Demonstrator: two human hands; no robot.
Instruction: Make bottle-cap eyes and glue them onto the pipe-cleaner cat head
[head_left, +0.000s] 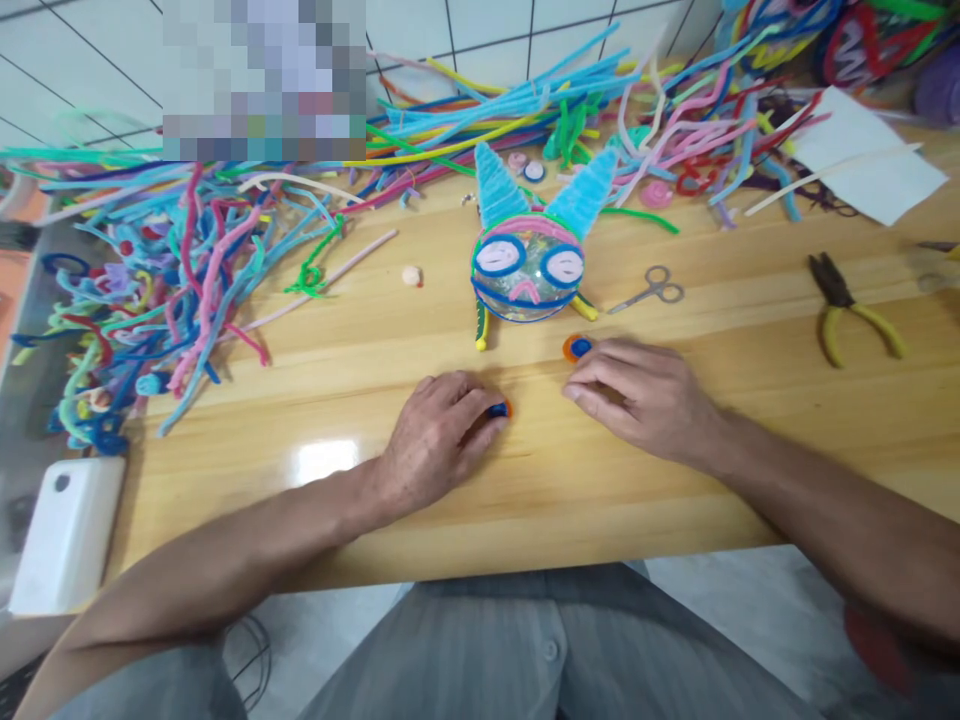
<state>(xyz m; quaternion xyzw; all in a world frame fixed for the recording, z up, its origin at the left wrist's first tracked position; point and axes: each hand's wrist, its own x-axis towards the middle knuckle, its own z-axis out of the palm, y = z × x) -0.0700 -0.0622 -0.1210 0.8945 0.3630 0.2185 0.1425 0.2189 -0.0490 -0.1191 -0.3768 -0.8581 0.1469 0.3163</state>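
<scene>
My left hand (439,440) pinches a small round coil (498,409), dark blue inside an orange rim and partly hidden by the fingers. My right hand (649,395) is curled with its fingertips at the edge of a matching orange and blue coil (578,347), which lies nearly flat by the table. Just beyond both hands stands a clear round figure (529,285) with light blue fuzzy ears, white eyes ringed in blue, a pink mouth and yellow-tipped feet. Small scissors (654,288) lie to its right.
Pliers with yellow handles (844,305) rest at the right. Loose pipe cleaners (217,260) heap up on the left and along the back. A white sheet (870,155) lies at the back right, a white box-like device (69,530) at the left edge. A pale bead (412,275) sits mid-table.
</scene>
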